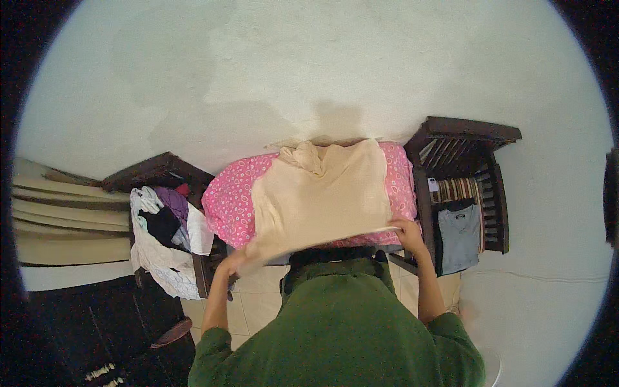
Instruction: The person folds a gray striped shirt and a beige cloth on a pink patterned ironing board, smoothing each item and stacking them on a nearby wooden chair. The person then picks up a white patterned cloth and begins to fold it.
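A cream-coloured cloth garment (324, 193) lies spread over a pink patterned cover (232, 198), its far edge bunched near the wall. My left hand (233, 263) grips the near left corner of the garment and looks slightly blurred. At the near right corner, my right hand (408, 234) pinches the hem. Between both hands the near edge is drawn taut, slanting lower on the left. The pink cover shows on either side of the garment.
On the left, a dark wooden chair (167, 167) holds a heap of mixed clothes (164, 242). A slatted wooden chair (471, 126) on the right bears a folded grey shirt (458, 237) and a striped cushion (454, 190). A pale wall (309, 58) rises behind.
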Demonstrator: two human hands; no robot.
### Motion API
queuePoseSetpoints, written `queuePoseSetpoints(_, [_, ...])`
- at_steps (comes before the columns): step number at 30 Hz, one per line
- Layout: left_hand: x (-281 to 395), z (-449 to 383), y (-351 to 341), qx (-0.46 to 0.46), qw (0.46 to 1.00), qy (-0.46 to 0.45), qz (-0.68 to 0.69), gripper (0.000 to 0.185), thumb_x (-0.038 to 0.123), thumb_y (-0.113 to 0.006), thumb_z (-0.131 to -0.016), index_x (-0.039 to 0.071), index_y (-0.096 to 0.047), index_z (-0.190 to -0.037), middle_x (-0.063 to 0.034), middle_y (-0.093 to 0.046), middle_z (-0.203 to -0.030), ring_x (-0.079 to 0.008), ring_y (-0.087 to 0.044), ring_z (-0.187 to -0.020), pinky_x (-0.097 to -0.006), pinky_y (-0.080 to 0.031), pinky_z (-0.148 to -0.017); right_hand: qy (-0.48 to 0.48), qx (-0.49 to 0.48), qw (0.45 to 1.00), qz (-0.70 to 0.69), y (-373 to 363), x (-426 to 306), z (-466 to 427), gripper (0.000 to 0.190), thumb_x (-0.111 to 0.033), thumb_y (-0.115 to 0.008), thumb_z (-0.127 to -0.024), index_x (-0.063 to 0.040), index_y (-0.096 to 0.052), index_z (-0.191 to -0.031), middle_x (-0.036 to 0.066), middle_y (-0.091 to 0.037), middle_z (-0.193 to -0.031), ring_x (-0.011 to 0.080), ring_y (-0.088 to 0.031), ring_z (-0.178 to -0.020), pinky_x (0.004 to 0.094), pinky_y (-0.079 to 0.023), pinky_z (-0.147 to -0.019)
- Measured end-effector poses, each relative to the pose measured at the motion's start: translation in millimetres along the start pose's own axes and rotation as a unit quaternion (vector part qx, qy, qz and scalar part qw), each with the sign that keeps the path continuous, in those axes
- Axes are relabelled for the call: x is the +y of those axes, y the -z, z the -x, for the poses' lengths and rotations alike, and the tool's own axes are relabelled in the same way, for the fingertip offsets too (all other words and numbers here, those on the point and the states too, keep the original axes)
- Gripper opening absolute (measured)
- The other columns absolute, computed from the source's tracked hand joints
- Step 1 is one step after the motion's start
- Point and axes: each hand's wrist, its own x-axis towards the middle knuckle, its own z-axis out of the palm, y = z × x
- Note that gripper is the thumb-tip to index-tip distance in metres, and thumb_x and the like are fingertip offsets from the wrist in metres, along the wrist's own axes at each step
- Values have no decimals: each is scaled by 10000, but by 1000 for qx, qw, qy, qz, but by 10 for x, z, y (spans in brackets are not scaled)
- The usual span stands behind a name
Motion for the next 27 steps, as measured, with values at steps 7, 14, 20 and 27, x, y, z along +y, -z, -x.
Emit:
queuePoseSetpoints(7, [344,-82,-521,-111,994,-20,8,549,372,-580,-769,-7,-502,-1158,-104,-552,-1119,-213,-518,-999,-327,-392,-868,-168,5,922,-349,-203,586,-305,217,-123,-467,-864,2,-596,-986,17,-587,-897,86,-531,-788,237,-417,-686])
queuePoseSetpoints(14, [1438,-1614,550,100,799,-283,521,367,266,-513,-841,33,-500,-1125,-90,-559,-1062,-211,-543,-975,-343,-454,-837,-5,119,964,-239,71,554,-2055,349,-230,-462,-865,20,-532,-1098,178,-576,-1043,248,-527,-996,337,-383,-880])
queuePoseSetpoints(20, [3265,-352,1082,389,752,-431,313,328,86,-510,-795,-6,-499,-1110,-84,-579,-988,-145,-545,-901,-278,-433,-768,135,302,920,-209,1241,-601,-2238,243,-126,-425,-880,-5,-589,-1013,110,-592,-1036,203,-530,-989,301,-379,-882])
queuePoseSetpoints(27, [2759,659,406,479,783,-379,115,362,-39,-566,-715,20,-473,-1060,-122,-579,-954,-162,-571,-869,-249,-450,-734,193,336,917,-93,1236,-709,-1011,190,-40,-449,-847,1,-597,-958,137,-592,-1009,250,-545,-980,327,-390,-876])
